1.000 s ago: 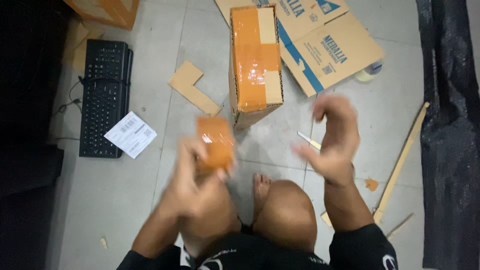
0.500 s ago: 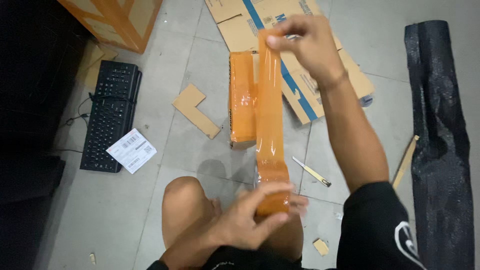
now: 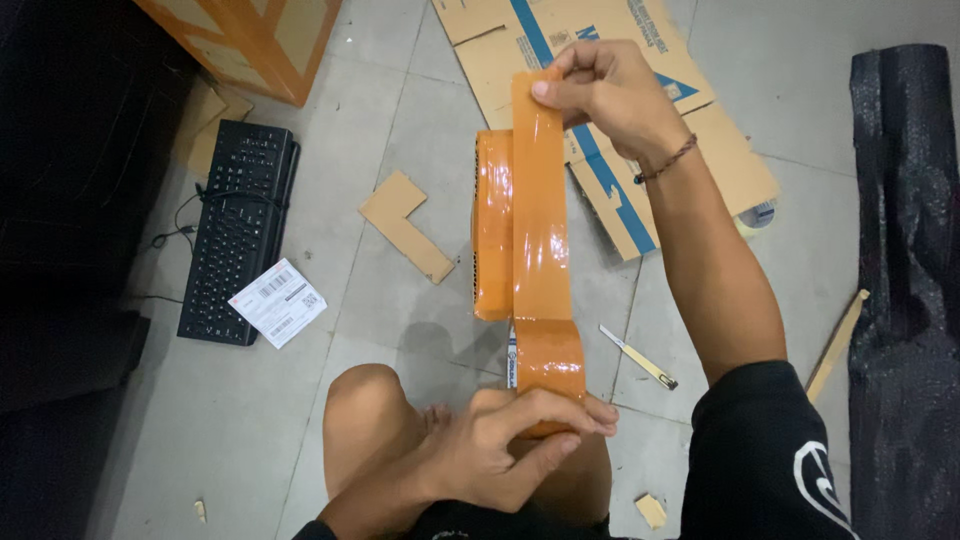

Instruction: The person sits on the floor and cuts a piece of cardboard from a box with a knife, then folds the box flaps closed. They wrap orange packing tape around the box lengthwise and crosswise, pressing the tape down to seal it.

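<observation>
The roll of orange tape [image 3: 545,365] sits low in the picture, just above the person's knee, and a long strip of tape [image 3: 540,200] runs from it straight away from the body, so its long axis goes up and down in the view. The left hand [image 3: 500,455] is the nearer one to the roll: its fingers are closed around the lower side of the roll and carry it. The right hand [image 3: 610,95] is at the far end of the strip, with the arm stretched out; thumb and fingers are pinched closed on the free end of the tape. The strip is tight between the two hands.

Behind the strip, and partly hidden by it, an orange-wrapped box [image 3: 492,230] stands on the floor [image 3: 400,120], parallel to the strip and just left of it. A small cutter [image 3: 640,357] lies on the floor to the right of the roll, near the right forearm. Farther out are a flattened cardboard sheet [image 3: 700,140], an L-shaped cardboard piece [image 3: 405,225] and a black keyboard [image 3: 235,245].
</observation>
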Tool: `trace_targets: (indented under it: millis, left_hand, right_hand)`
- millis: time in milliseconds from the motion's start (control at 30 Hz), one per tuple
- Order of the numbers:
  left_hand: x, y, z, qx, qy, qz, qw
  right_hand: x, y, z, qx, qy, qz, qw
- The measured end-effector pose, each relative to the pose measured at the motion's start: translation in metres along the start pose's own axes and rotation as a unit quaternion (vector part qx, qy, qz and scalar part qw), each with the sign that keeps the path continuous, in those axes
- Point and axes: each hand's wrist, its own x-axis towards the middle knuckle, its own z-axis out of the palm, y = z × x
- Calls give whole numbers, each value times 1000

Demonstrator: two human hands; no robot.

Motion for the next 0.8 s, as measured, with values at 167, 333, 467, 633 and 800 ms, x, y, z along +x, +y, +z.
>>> trace_targets:
  millis: [167, 333, 467, 633, 800]
  left_hand:
    - [-1, -1, 0, -15, -3, -2, 1000]
    - [-1, -8, 2, 8, -3, 21, 1000]
    - [-5, -15, 1, 2, -8, 30, 1000]
    - [-10, -19, 1, -19, -11, 9, 1000]
    - [-10, -22, 3, -5, 4, 51, 999]
  right_hand:
    - [3, 17, -1, 4, 8, 35, 999]
    - [-6, 62, 3, 58, 12, 212, 975]
    - [-17, 96, 23, 113, 30, 219, 969]
    - [-25, 74, 27, 40, 61, 49, 996]
    - [-49, 37, 36, 49, 30, 62, 996]
